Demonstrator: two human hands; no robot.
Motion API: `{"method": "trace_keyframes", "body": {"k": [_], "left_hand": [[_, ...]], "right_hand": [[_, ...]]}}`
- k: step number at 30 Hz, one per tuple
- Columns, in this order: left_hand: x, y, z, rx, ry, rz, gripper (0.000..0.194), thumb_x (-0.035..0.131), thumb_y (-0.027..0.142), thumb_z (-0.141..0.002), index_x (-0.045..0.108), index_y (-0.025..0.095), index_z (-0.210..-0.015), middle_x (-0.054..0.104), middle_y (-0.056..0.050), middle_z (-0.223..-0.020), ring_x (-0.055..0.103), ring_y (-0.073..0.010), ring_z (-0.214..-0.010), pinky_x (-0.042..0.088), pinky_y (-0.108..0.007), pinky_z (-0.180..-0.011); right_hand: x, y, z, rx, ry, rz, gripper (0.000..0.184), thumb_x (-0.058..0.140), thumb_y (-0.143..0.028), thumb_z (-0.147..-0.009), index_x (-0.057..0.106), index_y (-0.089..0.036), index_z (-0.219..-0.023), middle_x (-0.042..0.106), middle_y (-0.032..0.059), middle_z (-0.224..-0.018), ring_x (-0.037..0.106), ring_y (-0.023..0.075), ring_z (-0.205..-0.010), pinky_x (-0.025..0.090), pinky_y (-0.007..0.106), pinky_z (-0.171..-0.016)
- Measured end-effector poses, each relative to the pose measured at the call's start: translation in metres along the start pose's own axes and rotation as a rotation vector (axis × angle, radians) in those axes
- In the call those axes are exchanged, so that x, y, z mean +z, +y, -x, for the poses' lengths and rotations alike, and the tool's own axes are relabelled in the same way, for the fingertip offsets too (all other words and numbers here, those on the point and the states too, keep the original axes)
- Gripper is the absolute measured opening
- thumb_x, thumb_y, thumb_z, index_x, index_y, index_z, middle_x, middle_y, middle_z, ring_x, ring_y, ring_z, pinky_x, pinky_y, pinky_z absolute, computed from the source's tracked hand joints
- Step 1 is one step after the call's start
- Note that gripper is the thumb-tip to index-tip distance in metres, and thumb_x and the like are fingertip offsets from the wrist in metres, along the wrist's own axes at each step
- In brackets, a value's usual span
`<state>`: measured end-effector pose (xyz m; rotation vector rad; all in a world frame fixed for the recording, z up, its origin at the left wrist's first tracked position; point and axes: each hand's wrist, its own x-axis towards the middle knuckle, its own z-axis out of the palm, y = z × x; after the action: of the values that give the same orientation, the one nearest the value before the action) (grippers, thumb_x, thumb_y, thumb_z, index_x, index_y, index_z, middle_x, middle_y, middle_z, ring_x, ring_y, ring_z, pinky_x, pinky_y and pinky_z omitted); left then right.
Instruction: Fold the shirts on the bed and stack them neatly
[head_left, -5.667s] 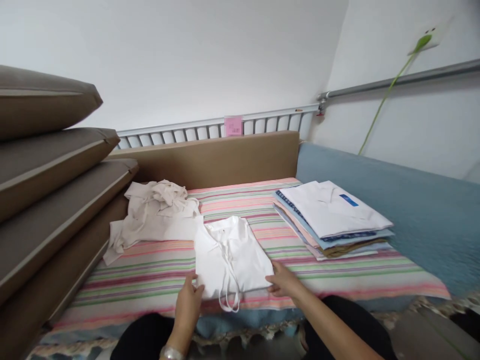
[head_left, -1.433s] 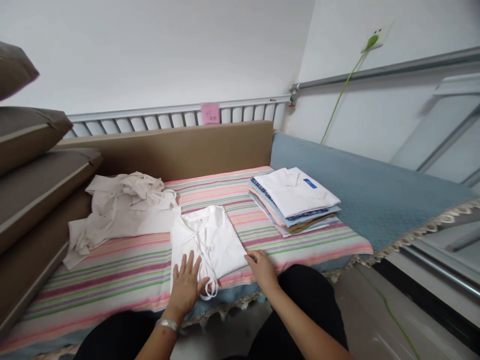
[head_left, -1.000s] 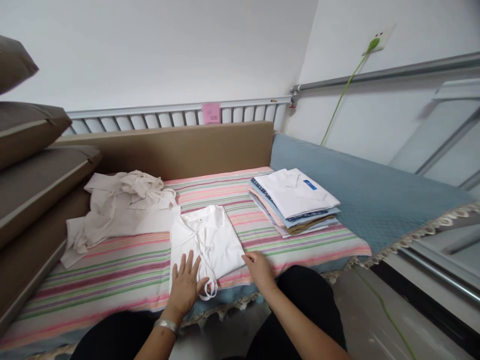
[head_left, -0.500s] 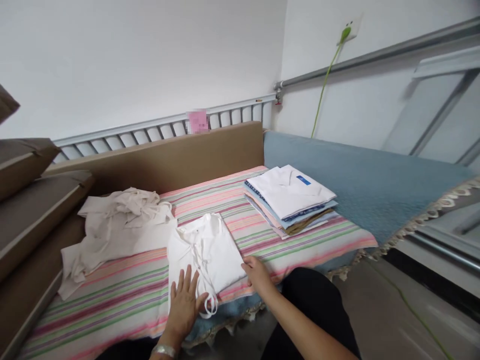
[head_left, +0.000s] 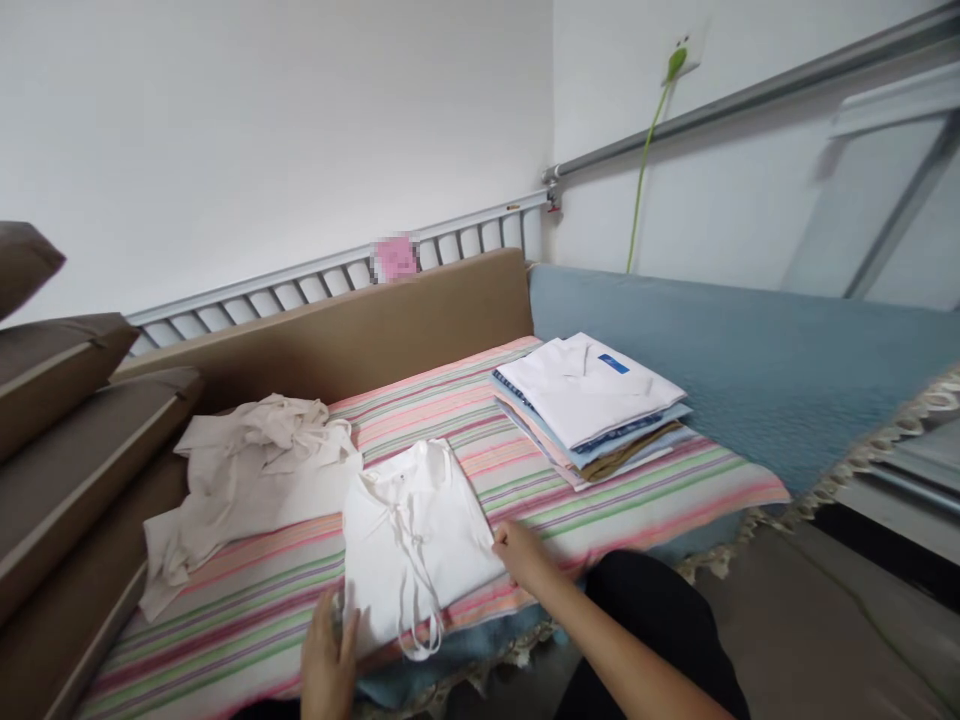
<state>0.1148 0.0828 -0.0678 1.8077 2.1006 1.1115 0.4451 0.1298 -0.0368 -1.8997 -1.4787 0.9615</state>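
Note:
A folded white shirt (head_left: 412,530) with loose drawstrings lies on the striped sheet (head_left: 637,490) close to its front edge. My left hand (head_left: 328,655) is at the shirt's lower left corner. Its fingers are together and its thumb rests on the fabric edge. My right hand (head_left: 519,552) is at the shirt's right edge, fingers curled against the cloth as if tucked under it. A crumpled cream garment (head_left: 255,470) lies to the left of the shirt. A stack of folded clothes (head_left: 592,405) with a white shirt on top sits to the right.
Brown cushions (head_left: 67,440) are piled at the left. A brown backboard (head_left: 360,330) and a railing run behind the sheet. A blue cover (head_left: 750,360) spreads to the right. A green cable (head_left: 643,160) hangs from a wall socket.
My left hand slid off the top of the shirt to its lower left corner. My right hand stayed at the right edge. The camera tilted and turned slightly.

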Motion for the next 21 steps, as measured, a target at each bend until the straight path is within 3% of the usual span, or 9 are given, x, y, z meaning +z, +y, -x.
{"method": "trace_keyframes", "body": {"k": [3,5,8,11,16,21], "left_hand": [[-0.017,-0.003,-0.001,-0.534,0.03,0.367,0.061,0.056,0.055,-0.066,0.053,0.01,-0.108,0.067,-0.014,-0.09,0.066,-0.0277,-0.079,0.054,-0.042,-0.069],[-0.023,0.003,0.001,-0.717,-0.009,0.537,0.057,0.063,0.056,-0.061,0.056,0.012,-0.095,0.066,-0.008,-0.074,0.066,-0.0242,-0.066,0.054,-0.037,-0.059],[-0.025,0.017,0.012,-0.827,-0.107,0.744,0.052,0.066,0.056,-0.06,0.058,0.012,-0.087,0.066,-0.008,-0.072,0.067,-0.0229,-0.064,0.053,-0.034,-0.057],[-0.02,0.03,0.03,-0.959,-0.151,0.964,0.044,0.061,0.047,-0.073,0.056,0.011,-0.098,0.068,-0.011,-0.079,0.069,-0.0234,-0.071,0.053,-0.034,-0.067],[0.0,0.051,0.057,-1.153,-0.186,1.402,0.045,0.047,0.036,-0.085,0.044,0.009,-0.122,0.068,-0.015,-0.093,0.068,-0.0227,-0.085,0.05,-0.033,-0.084],[0.032,0.065,0.07,-1.16,-0.311,1.408,0.053,0.052,0.044,-0.081,0.043,0.017,-0.127,0.069,-0.011,-0.095,0.067,-0.025,-0.088,0.051,-0.038,-0.083]], "right_hand": [[-0.005,-0.002,-0.008,-0.043,0.068,0.046,0.01,0.054,-0.024,-0.078,0.06,-0.018,-0.083,0.067,0.0058,-0.086,0.061,0.0181,-0.081,0.036,0.024,-0.064],[-0.004,-0.005,-0.015,-0.055,0.051,0.064,0.014,0.055,-0.031,-0.078,0.06,-0.018,-0.078,0.067,0.0067,-0.085,0.06,0.0197,-0.083,0.036,0.025,-0.065],[0.001,-0.011,-0.025,-0.038,-0.021,0.084,0.025,0.06,-0.033,-0.073,0.054,-0.018,-0.055,0.063,0.0047,-0.064,0.059,0.0199,-0.07,0.035,0.025,-0.059],[0.002,-0.019,-0.028,0.002,-0.095,0.064,0.03,0.065,-0.026,-0.067,0.047,-0.019,-0.044,0.056,0.0019,-0.048,0.057,0.018,-0.058,0.033,0.024,-0.052],[0.0,-0.024,-0.007,0.081,-0.192,-0.055,0.017,0.056,-0.029,-0.073,0.054,-0.019,-0.059,0.047,-0.0031,-0.042,0.043,0.0118,-0.037,0.027,0.022,-0.04],[0.035,-0.003,0.045,0.141,-0.286,-0.242,0.018,0.052,-0.035,-0.073,0.059,-0.018,-0.071,0.052,-0.0019,-0.047,0.041,0.0099,-0.035,0.026,0.02,-0.035]]}}
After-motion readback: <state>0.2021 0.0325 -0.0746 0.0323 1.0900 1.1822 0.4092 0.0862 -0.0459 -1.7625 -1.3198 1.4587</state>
